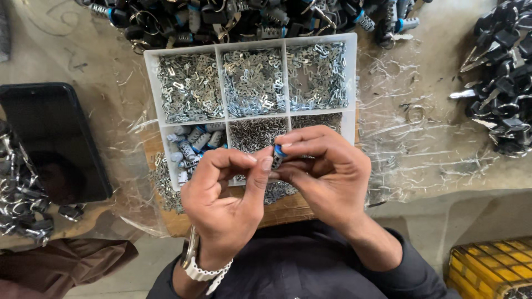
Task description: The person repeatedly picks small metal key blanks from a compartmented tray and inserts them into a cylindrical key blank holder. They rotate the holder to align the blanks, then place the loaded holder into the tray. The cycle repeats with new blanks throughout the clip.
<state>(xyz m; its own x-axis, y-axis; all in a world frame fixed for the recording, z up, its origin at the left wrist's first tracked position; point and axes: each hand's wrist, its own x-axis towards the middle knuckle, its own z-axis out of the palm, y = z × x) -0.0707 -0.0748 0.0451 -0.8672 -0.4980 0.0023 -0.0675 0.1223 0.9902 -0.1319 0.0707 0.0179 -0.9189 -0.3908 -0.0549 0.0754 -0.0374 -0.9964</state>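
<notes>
Both hands pinched one small blue-capped lock cylinder [279, 155] above the near edge of the white parts tray [151, 83]; left hand [227, 194], right hand [327, 171]. A loosened pinch could have dropped it among the loose metal bits.

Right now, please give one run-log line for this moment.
left hand: touches lock cylinder | right hand: holds lock cylinder | below: white tray

The table [443, 177] is covered with crinkled clear plastic sheet [399, 138]. On it sits a white divided tray [349, 83] of small metal parts, a dark phone [50, 138] to its left, heaps of black-headed keys [499, 83] at the right and along the far edge, and a loose ring [414, 113].
</notes>
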